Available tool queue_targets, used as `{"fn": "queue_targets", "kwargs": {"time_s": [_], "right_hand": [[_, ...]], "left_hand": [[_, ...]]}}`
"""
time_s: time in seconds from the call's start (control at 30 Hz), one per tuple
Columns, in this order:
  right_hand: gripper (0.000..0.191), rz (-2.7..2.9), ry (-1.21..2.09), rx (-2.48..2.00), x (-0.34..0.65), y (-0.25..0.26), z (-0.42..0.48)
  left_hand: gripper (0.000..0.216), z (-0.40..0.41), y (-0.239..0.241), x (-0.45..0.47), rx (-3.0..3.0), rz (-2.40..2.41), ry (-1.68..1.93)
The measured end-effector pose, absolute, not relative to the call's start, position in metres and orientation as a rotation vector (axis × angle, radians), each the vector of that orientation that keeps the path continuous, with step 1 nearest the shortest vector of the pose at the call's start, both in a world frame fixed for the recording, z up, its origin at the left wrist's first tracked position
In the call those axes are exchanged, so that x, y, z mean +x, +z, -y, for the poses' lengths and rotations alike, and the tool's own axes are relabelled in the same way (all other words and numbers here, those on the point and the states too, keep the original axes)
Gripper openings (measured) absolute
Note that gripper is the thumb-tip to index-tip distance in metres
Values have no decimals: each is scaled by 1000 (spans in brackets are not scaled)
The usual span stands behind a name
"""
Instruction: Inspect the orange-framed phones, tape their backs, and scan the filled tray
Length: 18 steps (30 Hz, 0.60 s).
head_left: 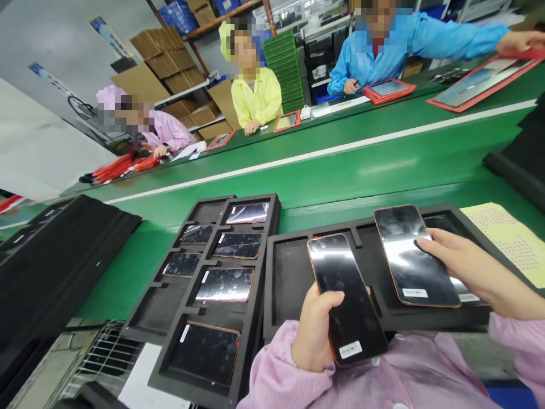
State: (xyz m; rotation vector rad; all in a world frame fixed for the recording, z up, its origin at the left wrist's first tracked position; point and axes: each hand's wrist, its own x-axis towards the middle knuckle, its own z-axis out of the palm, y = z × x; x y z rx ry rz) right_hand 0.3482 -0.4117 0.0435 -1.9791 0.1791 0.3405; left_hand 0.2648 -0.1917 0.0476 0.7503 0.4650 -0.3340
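My left hand (pixel 315 332) is closed round a black phone with an orange rim (pixel 344 295), screen up, held above the near edge of a black foam tray (pixel 285 284). My right hand (pixel 464 267) grips a second orange-rimmed phone (pixel 409 255) by its right side, thumb on the glass, over the same tray. Both phones carry a small white label near the lower end. My sleeves are pink.
A second foam tray (pixel 170 309) to the left holds several phones in slots. A stack of black trays (pixel 59 255) stands at far left. A yellow perforated sheet (pixel 506 238) lies at right. Three people work across the green conveyor (pixel 340 165) with red-framed tablets (pixel 389 90).
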Motion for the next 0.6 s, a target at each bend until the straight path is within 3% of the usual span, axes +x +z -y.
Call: {"fn": "queue_targets", "kwargs": {"time_s": [0.1,0.2,0.47,0.53,0.6], "right_hand": [[52,1,219,-2294,356,31,419],[58,171,-103,-2403,354,34,408],[21,1034,-608,-2093,350,88,366],[20,1145,-700,-2064,335,85,368],[23,1150,-586,-2071,310,79,373]], "left_hand": [[32,196,53,264,764,-429,-412],[35,203,60,262,787,-380,-511],[35,210,65,255,897,-282,-631],[36,208,67,253,866,-280,-614],[38,204,68,252,818,-268,-600]]}}
